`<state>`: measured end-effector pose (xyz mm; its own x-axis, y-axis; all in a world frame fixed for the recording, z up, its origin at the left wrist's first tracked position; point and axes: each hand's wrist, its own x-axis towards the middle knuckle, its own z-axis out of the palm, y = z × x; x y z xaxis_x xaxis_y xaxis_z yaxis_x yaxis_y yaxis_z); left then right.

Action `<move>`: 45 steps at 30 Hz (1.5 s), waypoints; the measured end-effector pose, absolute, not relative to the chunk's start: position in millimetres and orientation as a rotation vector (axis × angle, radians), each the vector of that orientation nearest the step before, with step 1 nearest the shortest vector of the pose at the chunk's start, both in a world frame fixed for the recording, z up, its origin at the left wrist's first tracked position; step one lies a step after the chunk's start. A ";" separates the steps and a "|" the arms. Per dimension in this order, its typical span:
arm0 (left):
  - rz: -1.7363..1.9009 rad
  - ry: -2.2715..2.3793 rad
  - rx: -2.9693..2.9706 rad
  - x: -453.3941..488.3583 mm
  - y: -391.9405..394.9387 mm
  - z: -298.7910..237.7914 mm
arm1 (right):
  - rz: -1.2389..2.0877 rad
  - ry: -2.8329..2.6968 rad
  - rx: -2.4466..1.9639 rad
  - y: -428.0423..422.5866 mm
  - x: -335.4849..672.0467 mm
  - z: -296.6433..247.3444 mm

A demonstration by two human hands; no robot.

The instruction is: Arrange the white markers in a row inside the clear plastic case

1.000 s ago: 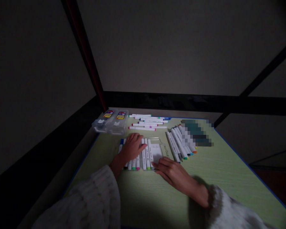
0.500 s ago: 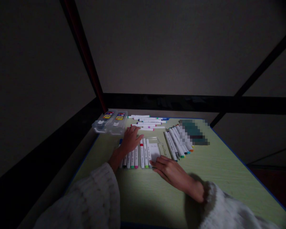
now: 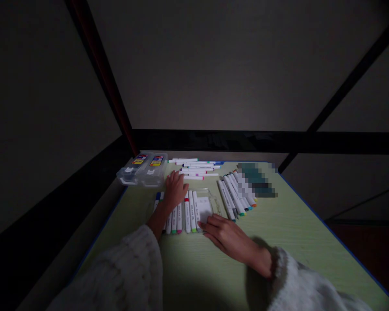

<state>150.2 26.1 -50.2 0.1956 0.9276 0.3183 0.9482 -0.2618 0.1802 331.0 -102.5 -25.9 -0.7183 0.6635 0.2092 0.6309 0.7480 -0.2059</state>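
Note:
A clear plastic case (image 3: 205,190) lies in front of me, with white markers (image 3: 190,212) side by side in it. My left hand (image 3: 175,190) reaches over the left markers, fingers apart, its tips close to the loose pens behind. Nothing shows in its grasp, and it hides part of the marker row. At the case's near right corner rests my right hand (image 3: 225,235), fingers stretched out beside the last marker. A white card-like patch (image 3: 204,207) shows in the case there.
Loose slim white pens (image 3: 197,170) lie at the back of the green table (image 3: 194,268). Two clear cases (image 3: 154,172) stand at the back left. More white markers (image 3: 235,192) are bunched on the right, beside a blurred dark green item (image 3: 256,177).
The whole view has shifted slightly, so things appear a little further left. Both hands stay in about the same places over the case and markers.

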 end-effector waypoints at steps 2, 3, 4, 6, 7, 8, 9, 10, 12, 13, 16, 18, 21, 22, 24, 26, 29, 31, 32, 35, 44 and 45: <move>-0.539 -1.854 -2.399 150.3 26.0 -51.1 | 0.173 -2.677 -1.017 -102.5 331.2 -27.1; -0.530 -1.845 -2.405 150.2 25.9 -51.0 | 0.179 -2.676 -1.018 -102.6 331.4 -27.6; -0.524 -1.839 -2.410 150.2 25.7 -50.7 | 0.186 -2.677 -1.018 -102.6 331.5 -28.0; -0.522 -1.833 -2.418 150.1 25.3 -49.8 | 0.201 -2.683 -1.015 -102.8 331.8 -28.4; -0.525 -1.833 -2.421 150.1 25.1 -49.4 | 0.207 -2.687 -1.015 -102.8 332.0 -28.5; -0.530 -1.833 -2.425 150.1 24.9 -49.1 | 0.213 -2.691 -1.015 -102.8 332.1 -28.6; -0.534 -1.830 -2.429 150.1 24.8 -48.8 | 0.217 -2.695 -1.015 -102.7 332.2 -28.6; -0.538 -1.827 -2.434 150.1 24.8 -48.7 | 0.224 -2.697 -1.017 -102.7 332.2 -28.7; -0.544 -1.819 -2.438 150.1 24.7 -48.5 | 0.236 -2.690 -1.024 -102.6 332.3 -28.9; -0.543 -1.819 -2.436 150.2 24.6 -48.5 | 0.238 -2.683 -1.022 -102.5 332.3 -29.0; -0.525 -1.821 -2.421 150.4 24.2 -48.6 | 0.243 -2.671 -1.014 -102.4 332.3 -29.1; -0.503 -1.822 -2.415 150.4 24.2 -48.8 | 0.242 -2.675 -1.009 -102.3 332.2 -29.2; -0.463 -1.834 -2.415 150.3 24.8 -49.1 | 0.238 -2.669 -1.004 -102.0 332.2 -29.8; -0.456 -1.838 -2.418 150.1 25.0 -49.0 | 0.236 -2.665 -1.001 -101.9 332.2 -30.1; -0.453 -1.836 -2.424 149.9 25.1 -48.5 | 0.234 -2.663 -1.000 -101.9 332.3 -30.7; -0.452 -1.824 -2.429 149.9 24.6 -47.6 | 0.232 -2.664 -1.002 -101.9 332.4 -31.2; -0.428 -1.817 -2.422 150.3 23.1 -45.6 | 0.235 -2.660 -0.994 -101.9 332.7 -31.4; -0.402 -1.822 -2.414 150.7 22.0 -44.2 | 0.247 -2.652 -0.996 -101.9 333.0 -31.2; -0.390 -1.827 -2.410 151.0 21.5 -43.5 | 0.254 -2.649 -1.000 -102.0 333.1 -31.1; -0.370 -1.842 -2.404 151.7 19.9 -41.5 | 0.275 -2.655 -1.011 -102.2 333.3 -30.7; -0.397 -1.898 -2.418 152.8 16.5 -38.5 | 0.306 -2.637 -1.017 -102.4 333.0 -29.8; -0.401 -1.900 -2.419 152.9 16.5 -38.7 | 0.307 -2.636 -1.015 -102.5 333.2 -29.7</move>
